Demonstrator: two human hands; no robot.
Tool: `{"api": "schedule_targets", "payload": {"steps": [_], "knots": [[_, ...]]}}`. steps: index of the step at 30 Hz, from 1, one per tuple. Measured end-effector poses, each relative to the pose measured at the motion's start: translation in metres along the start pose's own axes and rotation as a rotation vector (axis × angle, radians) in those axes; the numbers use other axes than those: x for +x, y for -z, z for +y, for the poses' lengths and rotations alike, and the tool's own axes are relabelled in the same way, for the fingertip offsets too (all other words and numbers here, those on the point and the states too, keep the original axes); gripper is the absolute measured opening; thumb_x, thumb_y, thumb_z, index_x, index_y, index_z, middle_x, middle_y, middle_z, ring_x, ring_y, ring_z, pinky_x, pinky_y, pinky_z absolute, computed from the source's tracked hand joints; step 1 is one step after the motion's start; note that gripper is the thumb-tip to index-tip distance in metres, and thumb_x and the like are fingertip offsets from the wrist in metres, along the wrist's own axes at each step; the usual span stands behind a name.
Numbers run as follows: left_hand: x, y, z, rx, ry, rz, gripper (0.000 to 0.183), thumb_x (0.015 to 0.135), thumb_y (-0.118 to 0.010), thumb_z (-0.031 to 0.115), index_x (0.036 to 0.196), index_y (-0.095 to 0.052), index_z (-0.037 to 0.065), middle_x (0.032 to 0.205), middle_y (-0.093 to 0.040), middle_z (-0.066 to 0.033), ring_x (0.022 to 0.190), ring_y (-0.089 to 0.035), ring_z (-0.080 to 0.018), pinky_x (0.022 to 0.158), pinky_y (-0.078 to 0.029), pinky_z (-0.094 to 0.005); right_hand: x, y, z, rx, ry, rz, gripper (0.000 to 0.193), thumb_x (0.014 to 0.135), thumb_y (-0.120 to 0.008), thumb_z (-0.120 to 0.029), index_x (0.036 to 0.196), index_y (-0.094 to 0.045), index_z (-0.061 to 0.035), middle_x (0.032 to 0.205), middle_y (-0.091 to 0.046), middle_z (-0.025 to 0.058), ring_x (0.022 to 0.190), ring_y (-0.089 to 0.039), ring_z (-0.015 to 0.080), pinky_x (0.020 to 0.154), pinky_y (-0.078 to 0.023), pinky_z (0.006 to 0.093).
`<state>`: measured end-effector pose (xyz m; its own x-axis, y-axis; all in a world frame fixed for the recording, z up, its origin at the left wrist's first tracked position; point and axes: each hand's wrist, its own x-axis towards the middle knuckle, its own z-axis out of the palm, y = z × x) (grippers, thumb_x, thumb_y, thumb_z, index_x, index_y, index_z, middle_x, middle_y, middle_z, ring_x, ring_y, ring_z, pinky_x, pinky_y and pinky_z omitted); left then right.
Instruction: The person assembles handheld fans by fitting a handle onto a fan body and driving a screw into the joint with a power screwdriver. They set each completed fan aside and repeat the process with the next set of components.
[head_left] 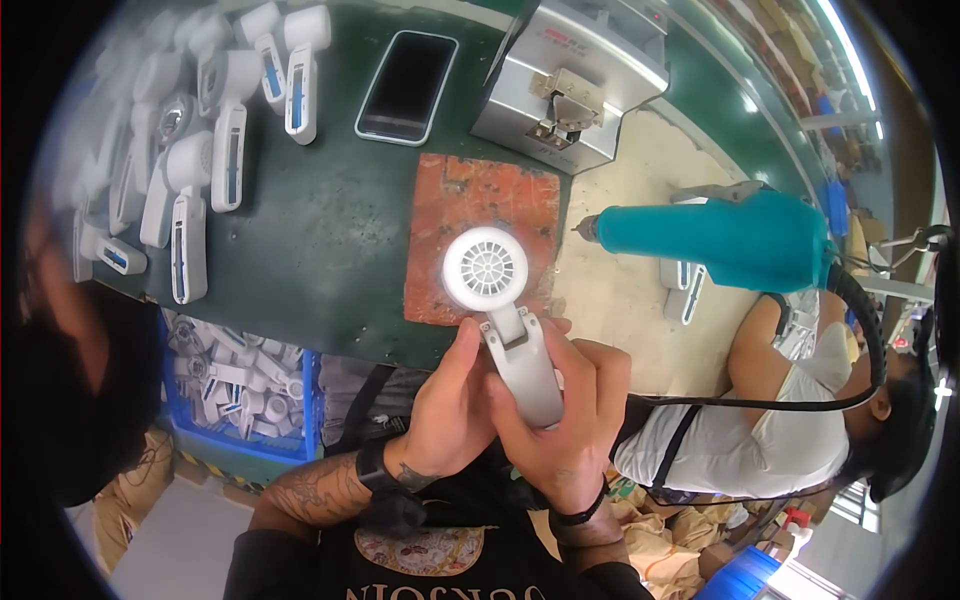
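Observation:
Between my two hands is a white handheld fan point(527, 375), its round grilled head pointing away from me over a worn red-brown board point(478, 190). My left hand point(448, 400) closes on the fan's left side, the thumb near the hinge between head and handle. From the other side, my right hand point(570, 420) wraps the handle, its fingers along the right edge. A teal electric screwdriver point(700, 240) hangs to the right of the board, apart from both hands.
Several white fans point(188, 240) crowd the green table's left side. A blue crate point(310, 400) of white parts stands below. Beyond the board are a phone point(408, 88) and a silver metal machine point(560, 90). A co-worker in a white top point(740, 450) sits at right; another person is at left.

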<state>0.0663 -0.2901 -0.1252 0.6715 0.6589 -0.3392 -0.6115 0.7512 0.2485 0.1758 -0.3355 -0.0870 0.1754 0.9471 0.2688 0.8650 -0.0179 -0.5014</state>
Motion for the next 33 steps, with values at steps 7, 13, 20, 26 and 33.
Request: {"api": "schedule_targets", "payload": {"steps": [7, 13, 20, 26, 33], "knots": [[0.003, 0.004, -0.004, 0.017, -0.046, -0.041, 0.054, 0.106, -0.029, 0.041, 0.142, -0.04, 0.002, 0.141, -0.049, -0.015, 0.127, -0.05, -0.0248, 0.11, -0.038, -0.0414, 0.004, -0.008, 0.002, -0.094, 0.007, -0.033, 0.061, 0.069, -0.081, -0.01, 0.124, -0.057, -0.0017, 0.1, -0.053, 0.0146, 0.089, -0.054, 0.0312, 0.075, -0.047, 0.04], [-0.001, 0.003, 0.01, 0.252, -0.046, 0.073, 0.042, 0.098, -0.052, 0.017, 0.136, -0.046, 0.0, 0.131, -0.057, -0.0188, 0.117, -0.059, -0.0282, 0.103, -0.047, -0.0435, -0.004, -0.007, 0.003, 0.03, 0.015, -0.001, 0.06, 0.069, -0.083, -0.012, 0.123, -0.058, -0.0023, 0.098, -0.052, 0.0129, 0.09, -0.053, 0.028, 0.075, -0.046, 0.0371], [0.002, 0.012, 0.024, 0.074, -0.11, -0.018, 0.043, 0.094, -0.059, 0.014, 0.132, -0.048, -0.001, 0.128, -0.059, -0.0227, 0.118, -0.06, -0.0367, 0.103, -0.048, -0.051, -0.016, -0.007, 0.019, 0.711, -0.277, -0.098, 0.058, 0.076, -0.081, -0.048, 0.101, -0.059, -0.0005, 0.09, -0.059, 0.013, 0.075, -0.058, 0.0264, 0.067, -0.047, 0.036], [0.008, 0.011, 0.022, 0.051, -0.202, -0.016, 0.04, 0.093, -0.062, 0.018, 0.127, -0.049, 0.001, 0.124, -0.062, -0.0193, 0.112, -0.064, -0.0323, 0.108, -0.044, -0.053, -0.014, -0.016, 0.029, 0.528, -0.018, -0.163, 0.038, 0.078, -0.081, -0.029, 0.082, -0.056, -0.0001, 0.068, -0.054, 0.0145, 0.056, -0.056, 0.0332, 0.049, -0.043, 0.0394], [0.016, 0.014, 0.021, -0.026, -0.21, -0.187, 0.041, 0.099, -0.057, 0.018, 0.135, -0.04, 0.008, 0.127, -0.058, -0.0108, 0.119, -0.06, -0.0251, 0.114, -0.038, -0.0471, -0.009, -0.021, 0.022, 0.636, -0.087, -0.076, 0.029, 0.087, -0.074, -0.025, 0.084, -0.058, -0.0013, 0.066, -0.053, 0.0127, 0.054, -0.052, 0.0305, 0.049, -0.04, 0.0367]]}}
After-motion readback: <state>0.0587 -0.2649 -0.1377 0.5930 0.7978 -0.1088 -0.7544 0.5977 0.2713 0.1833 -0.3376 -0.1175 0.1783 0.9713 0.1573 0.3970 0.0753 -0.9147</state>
